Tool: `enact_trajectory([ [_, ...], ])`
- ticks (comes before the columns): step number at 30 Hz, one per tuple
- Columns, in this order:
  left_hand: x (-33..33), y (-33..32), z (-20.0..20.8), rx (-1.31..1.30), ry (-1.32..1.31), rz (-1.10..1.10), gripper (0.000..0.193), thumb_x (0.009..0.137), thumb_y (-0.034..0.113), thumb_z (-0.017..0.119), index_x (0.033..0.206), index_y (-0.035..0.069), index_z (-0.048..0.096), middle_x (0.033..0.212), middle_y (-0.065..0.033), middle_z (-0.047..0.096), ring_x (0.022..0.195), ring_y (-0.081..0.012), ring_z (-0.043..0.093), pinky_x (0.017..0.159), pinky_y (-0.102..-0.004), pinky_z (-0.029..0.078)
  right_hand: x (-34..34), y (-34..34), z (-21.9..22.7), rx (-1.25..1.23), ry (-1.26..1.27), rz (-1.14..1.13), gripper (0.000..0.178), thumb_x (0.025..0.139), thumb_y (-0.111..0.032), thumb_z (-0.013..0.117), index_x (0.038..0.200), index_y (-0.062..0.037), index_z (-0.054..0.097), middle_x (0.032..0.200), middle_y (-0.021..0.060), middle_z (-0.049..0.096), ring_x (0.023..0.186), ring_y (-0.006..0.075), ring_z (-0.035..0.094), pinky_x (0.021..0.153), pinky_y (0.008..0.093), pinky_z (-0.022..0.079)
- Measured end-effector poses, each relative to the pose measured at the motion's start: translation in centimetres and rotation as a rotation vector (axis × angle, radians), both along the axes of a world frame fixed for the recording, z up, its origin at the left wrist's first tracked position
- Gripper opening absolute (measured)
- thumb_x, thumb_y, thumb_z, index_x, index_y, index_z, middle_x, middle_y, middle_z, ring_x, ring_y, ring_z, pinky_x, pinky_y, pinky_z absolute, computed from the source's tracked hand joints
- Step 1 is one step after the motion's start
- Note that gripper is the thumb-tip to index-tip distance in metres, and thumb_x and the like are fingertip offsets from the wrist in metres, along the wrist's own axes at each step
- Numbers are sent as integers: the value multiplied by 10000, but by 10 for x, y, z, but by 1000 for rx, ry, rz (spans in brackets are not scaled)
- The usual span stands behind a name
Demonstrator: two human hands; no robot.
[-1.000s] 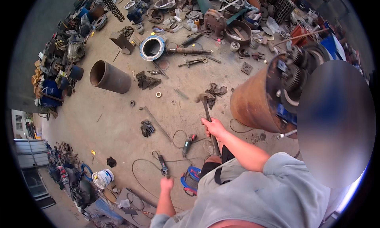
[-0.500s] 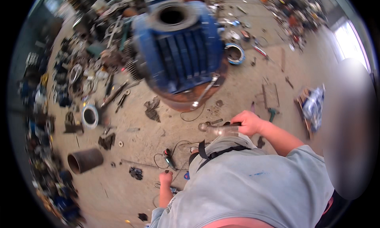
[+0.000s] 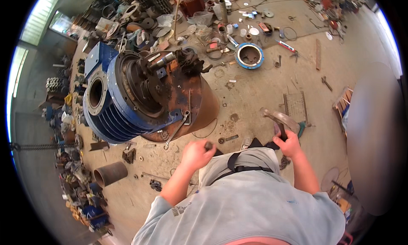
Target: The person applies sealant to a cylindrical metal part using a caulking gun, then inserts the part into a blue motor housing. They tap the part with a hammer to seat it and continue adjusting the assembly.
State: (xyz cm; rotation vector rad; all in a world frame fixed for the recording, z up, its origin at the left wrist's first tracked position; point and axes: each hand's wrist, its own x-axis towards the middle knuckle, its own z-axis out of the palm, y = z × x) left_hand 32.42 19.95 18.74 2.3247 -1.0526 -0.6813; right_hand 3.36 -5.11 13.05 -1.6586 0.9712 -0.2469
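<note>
My right hand (image 3: 290, 145) grips a hammer (image 3: 282, 118) by its handle, the worn metal head held above the fist. In my left hand (image 3: 195, 155), the fingers are closed round a short dark rod (image 3: 208, 146); only its rounded end shows, so its exact kind is unclear. Ahead and to the left, a blue ribbed machine housing (image 3: 123, 98) lies on a rusty drum (image 3: 204, 104). Its open round face shows a shaft (image 3: 162, 62) and dark greasy parts. A combination wrench (image 3: 178, 129) rests on the drum's near edge, apart from both hands.
A blue-rimmed ring flange (image 3: 250, 56) lies on the floor beyond the drum. At left are a rusty pipe piece (image 3: 111, 173) and a hanging chain (image 3: 46, 146). Heaps of metal parts line the left and far sides. A metal grate (image 3: 296, 106) lies at right.
My view has swung round, so the housing now appears further left with its open face and shaft visible. My left hand has risen in front of my body; the hammer's head has turned upward.
</note>
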Motion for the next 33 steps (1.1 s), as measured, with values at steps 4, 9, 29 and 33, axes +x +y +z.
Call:
enact_trajectory([
  [4,17,-137,28,-290,-360,-190,324,862,235,778,687,83,551,633,-118,570,613,-360,621,536,-459,482,44,-77,-18,-5,-120,-53,286,951,-271,764,859,-15,676,687,18,624,659,118,580,618,317,472],
  [9,68,-238,35,-435,-543,-188,353,828,202,817,670,115,514,598,-62,512,557,-299,589,497,-423,462,143,-151,-8,224,-331,54,314,999,-225,722,777,-40,599,631,-23,560,561,71,472,530,292,381],
  [29,252,-324,-27,-218,-909,176,318,811,156,798,706,137,499,659,-23,443,608,-237,530,564,-382,400,359,-324,-64,611,-247,558,273,1062,-227,634,857,-46,626,690,3,594,585,71,502,539,258,386],
  [33,254,-327,-37,-194,-958,238,346,817,174,810,693,136,488,654,-22,422,603,-231,522,548,-377,379,376,-326,-79,708,-134,631,375,1086,-284,587,811,-31,622,663,5,579,575,75,495,533,265,379],
])
